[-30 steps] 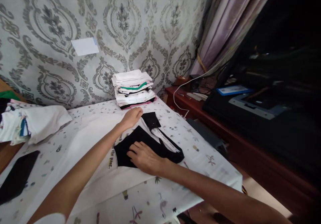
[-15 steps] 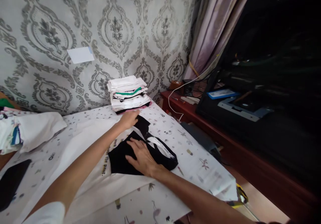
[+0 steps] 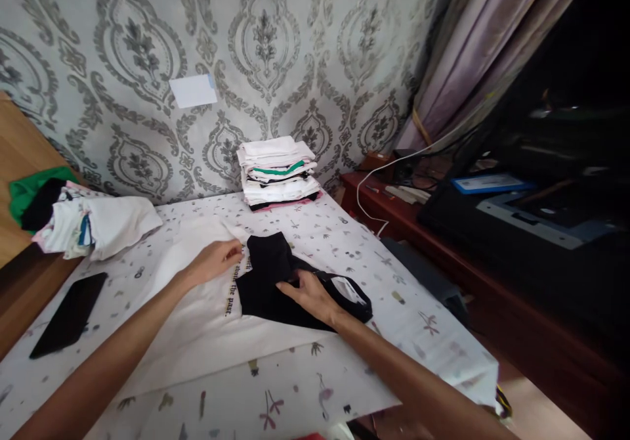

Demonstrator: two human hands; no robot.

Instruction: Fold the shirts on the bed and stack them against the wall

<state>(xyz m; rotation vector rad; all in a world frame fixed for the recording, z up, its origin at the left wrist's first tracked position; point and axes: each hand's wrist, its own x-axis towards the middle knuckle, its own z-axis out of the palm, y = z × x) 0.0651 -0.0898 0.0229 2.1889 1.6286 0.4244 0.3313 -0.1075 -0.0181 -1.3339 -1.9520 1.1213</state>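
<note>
A white and black T-shirt [image 3: 268, 292] with printed lettering lies spread on the patterned sheet, its black neck end toward the right. One black sleeve is folded inward over the black part. My left hand [image 3: 216, 261] rests above the white part beside the lettering, left of the folded sleeve. Its fingers curl inward, and whether cloth is in them is hidden. On the black part near the neckline, my right hand [image 3: 315, 295] has thumb and fingers closed on the cloth at the corner of the sleeve fold.
A stack of folded clothes [image 3: 278, 174] stands by the wall. At left lie a loose clothes pile [image 3: 118, 223] and a black phone [image 3: 69, 314]. A dark red cabinet [image 3: 394, 210] with a large black screen [image 3: 551, 249] borders the right side, with a white cable [image 3: 361, 197] trailing.
My left hand has drawn back leftward from the far sleeve, which now lies folded over the black part. My right hand has gone from lying flat to gripping. The view has shifted left.
</note>
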